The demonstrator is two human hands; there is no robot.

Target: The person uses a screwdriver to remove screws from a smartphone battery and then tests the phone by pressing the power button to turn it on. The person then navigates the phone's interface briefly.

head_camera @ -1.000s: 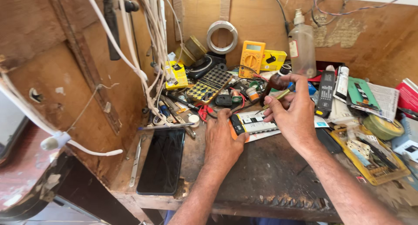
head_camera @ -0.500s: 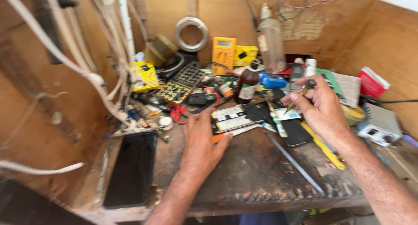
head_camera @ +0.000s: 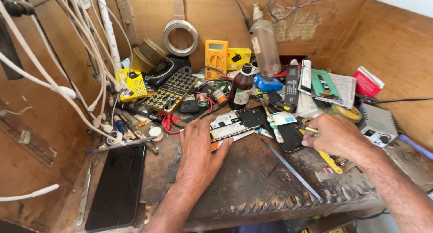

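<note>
— Where's the left hand (head_camera: 198, 145)?
— Flat, fingers spread, pinning the opened phone (head_camera: 234, 124) at the bench's centre.
— And the right hand (head_camera: 333, 136)?
— At three o'clock of it, pinching a thin yellow tool (head_camera: 310, 129).

Opened phone (head_camera: 234, 126), circuitry exposed, flat on bench; thin yellow-handled tool (head_camera: 310, 129), lying just right

Black phone screen (head_camera: 116, 185) at the workbench's front-left corner, yellow multimeter's grey display (head_camera: 216, 46) at the back edge, brown bottle's white label (head_camera: 242, 96) mid-bench, red-and-white box (head_camera: 368, 82) near the right wall.
</note>
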